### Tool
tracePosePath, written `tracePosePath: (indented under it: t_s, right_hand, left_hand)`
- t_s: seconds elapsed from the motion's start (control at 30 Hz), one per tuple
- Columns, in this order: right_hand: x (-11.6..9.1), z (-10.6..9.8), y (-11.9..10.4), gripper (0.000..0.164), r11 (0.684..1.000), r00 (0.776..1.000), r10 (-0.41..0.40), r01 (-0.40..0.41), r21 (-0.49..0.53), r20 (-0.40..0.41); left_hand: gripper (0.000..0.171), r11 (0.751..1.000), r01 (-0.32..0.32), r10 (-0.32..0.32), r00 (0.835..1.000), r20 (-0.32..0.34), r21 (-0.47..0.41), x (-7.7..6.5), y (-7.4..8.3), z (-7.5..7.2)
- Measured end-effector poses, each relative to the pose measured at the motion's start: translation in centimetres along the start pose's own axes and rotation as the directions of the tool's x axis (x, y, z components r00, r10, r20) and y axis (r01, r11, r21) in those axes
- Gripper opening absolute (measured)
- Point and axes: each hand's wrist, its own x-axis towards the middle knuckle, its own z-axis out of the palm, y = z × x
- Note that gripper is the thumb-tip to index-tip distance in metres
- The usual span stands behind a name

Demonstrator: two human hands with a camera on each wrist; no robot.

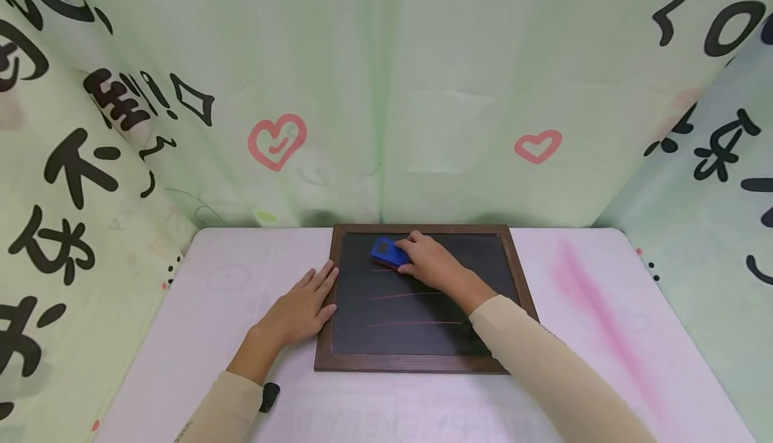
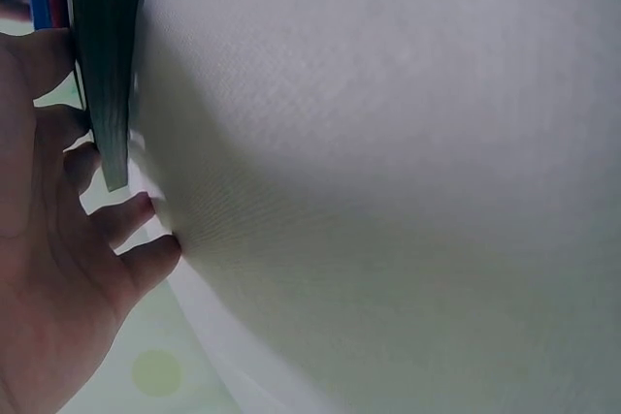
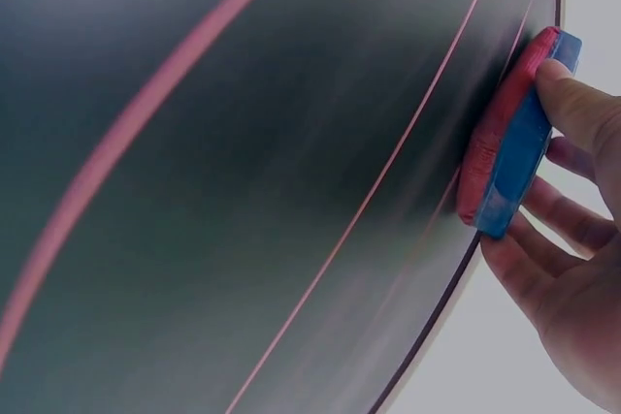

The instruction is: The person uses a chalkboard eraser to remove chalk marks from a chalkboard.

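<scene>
A small blackboard [image 1: 417, 342] in a brown wooden frame lies on the table. Pink chalk lines [image 1: 417, 323] run across it, the top one partly covered by a blue chalkboard eraser [image 1: 386, 252]. My right hand [image 1: 431, 262] grips this eraser near the board's far edge, thumb on one side and fingers on the other. Its red pad [image 3: 490, 143] lies against the board surface in the right wrist view. At the left edge of the frame, my left hand [image 1: 302, 307] rests with fingers extended, thumb and fingertips against the wood.
The white table [image 1: 260, 268] carries a pink smear [image 1: 604, 322] to the right of the board. Pale green curtains [image 1: 447, 94] with hearts and black lettering enclose the back and both sides. A black strap piece [image 1: 270, 397] shows at the left wrist.
</scene>
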Motion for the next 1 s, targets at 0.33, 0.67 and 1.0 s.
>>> tracePosePath:
  t_s: [0.33, 0.67, 1.0]
  right_hand:
    - [2.0, 0.6, -3.2, 0.057, 1.0, 1.0, -0.002, 0.003, -0.009, 0.008]
    - [2.3, 1.0, -4.7, 0.056, 0.995, 0.996, -0.083, 0.084, -0.059, 0.011]
    - [2.0, 0.9, -4.8, 0.055, 0.988, 0.988, -0.144, 0.147, -0.055, 0.047]
  left_hand:
    - [0.069, 1.0, -0.001, 0.001, 1.0, 0.003, -0.007, 0.1, 0.1, -0.1]
    - [0.071, 1.0, 0.016, -0.016, 1.0, 0.012, -0.002, 0.3, 0.1, 0.2]
    - [0.072, 1.0, 0.025, -0.025, 1.0, 0.017, -0.007, 0.2, 0.0, 0.1]
